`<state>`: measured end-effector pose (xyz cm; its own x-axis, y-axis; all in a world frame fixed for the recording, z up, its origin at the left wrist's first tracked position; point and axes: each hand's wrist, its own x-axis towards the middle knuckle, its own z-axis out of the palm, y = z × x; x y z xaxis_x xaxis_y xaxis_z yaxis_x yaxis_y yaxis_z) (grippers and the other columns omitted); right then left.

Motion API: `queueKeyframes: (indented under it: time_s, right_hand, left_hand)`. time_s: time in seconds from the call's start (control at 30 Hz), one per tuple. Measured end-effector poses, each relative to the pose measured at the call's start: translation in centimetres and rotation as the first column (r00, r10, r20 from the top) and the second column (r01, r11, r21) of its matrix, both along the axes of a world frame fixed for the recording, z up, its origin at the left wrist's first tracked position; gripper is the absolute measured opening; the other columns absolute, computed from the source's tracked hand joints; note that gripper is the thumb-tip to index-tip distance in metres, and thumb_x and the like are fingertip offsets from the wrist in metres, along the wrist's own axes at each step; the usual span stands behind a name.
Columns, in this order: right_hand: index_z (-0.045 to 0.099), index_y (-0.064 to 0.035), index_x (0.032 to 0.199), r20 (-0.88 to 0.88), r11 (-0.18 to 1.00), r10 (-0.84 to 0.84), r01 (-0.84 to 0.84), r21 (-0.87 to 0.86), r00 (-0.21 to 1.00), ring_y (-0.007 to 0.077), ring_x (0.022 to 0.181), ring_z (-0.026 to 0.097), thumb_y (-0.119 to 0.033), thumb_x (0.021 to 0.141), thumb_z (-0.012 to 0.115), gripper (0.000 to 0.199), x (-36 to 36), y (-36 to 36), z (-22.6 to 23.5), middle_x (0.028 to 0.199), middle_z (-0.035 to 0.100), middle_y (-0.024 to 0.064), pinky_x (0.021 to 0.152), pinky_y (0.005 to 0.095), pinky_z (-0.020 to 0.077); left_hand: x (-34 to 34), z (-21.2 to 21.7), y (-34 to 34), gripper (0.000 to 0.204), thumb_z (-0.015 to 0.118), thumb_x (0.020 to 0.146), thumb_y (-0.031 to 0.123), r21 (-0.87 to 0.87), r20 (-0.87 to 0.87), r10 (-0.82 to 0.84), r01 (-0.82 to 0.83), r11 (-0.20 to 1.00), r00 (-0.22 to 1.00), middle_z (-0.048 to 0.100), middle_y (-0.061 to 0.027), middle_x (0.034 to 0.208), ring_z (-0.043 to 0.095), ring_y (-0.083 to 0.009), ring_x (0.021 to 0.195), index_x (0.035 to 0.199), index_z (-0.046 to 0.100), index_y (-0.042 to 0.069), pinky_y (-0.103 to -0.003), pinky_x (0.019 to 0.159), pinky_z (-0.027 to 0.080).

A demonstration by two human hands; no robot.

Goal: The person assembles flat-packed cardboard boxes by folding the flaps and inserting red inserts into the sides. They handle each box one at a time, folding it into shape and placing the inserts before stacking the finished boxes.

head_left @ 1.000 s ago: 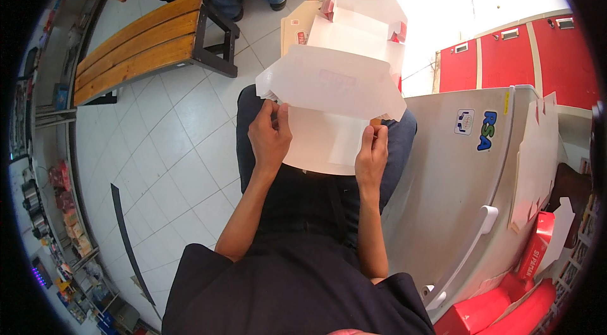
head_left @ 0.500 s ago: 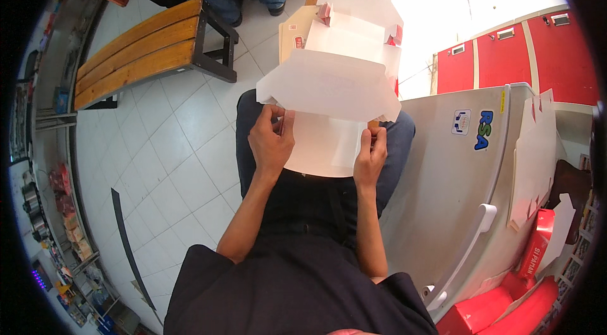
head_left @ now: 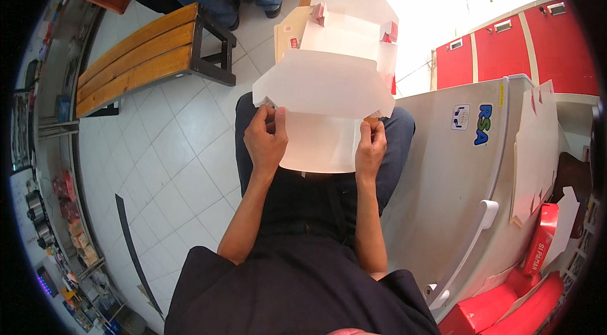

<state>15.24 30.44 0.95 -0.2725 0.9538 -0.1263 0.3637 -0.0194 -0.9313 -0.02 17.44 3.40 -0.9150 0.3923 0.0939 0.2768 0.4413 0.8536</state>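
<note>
Held thing: flat white cardboard box blank [head_left: 322, 117], unfolded, over the person's lap, just left of the chest freezer [head_left: 455, 189].
Left hand [head_left: 265, 142]: clamped on the blank's left edge, thumb on top.
Right hand [head_left: 370, 148]: pinching the blank's right edge, close to the freezer side.
Hands: apart, the blank spanning between them.
Beyond the blank: more folded white-and-red boxes [head_left: 354, 25] on the tiled floor [head_left: 171, 145].
Wooden bench [head_left: 145, 53]: well left of the freezer, across the floor.
Freezer lid: loose white blanks [head_left: 534, 145] at its right end.
</note>
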Motion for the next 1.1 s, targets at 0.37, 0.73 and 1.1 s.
queueKeyframes:
  time_s: [0.37,0.73,1.1]
  right_hand:
    - [0.061,-0.0046,0.08,-0.495,0.977,0.119,-0.191,-0.098,0.86,0.0116,0.058,0.056,-0.034,0.1,0.053,0.037,5.0,8.5,-1.6,0.073,0.061,0.0037,0.052,0.0243,0.0441]
    - [0.061,-0.0087,0.126,0.545,0.91,0.097,-0.295,0.29,0.833,0.0242,0.122,0.057,-0.035,0.079,0.076,0.055,-6.9,19.6,-4.7,0.125,0.063,0.016,0.102,0.0422,0.0458]
    - [0.07,-0.0078,0.103,0.772,0.244,0.568,-0.954,0.175,0.287,0.0208,0.111,0.062,-0.015,0.085,0.056,0.024,-5.2,18.7,-6.6,0.113,0.067,0.0118,0.121,0.042,0.0232]
  left_hand:
    - [0.1,-0.5,-0.6,0.026,0.065,0.096,0.023,0.022,0.074,-0.017,0.016,1.0,0.997,0.068,-0.0127,0.081,0.072,-0.024,0.077,0.089,0.06,-0.002,-0.033,0.068,0.055]
    - [-2.6,-0.4,-2.7,0.036,0.064,0.098,0.024,0.128,0.11,0.001,-0.015,0.992,0.994,0.068,-0.0081,0.068,0.066,-0.014,0.063,0.072,0.065,-0.001,-0.027,0.057,0.051]
    - [-14.8,-2.1,5.5,0.017,0.058,0.099,0.017,0.358,0.194,-0.3,0.218,0.908,0.934,0.07,-0.006,0.091,0.067,-0.0127,0.082,0.1,0.065,0.002,-0.027,0.071,0.052]
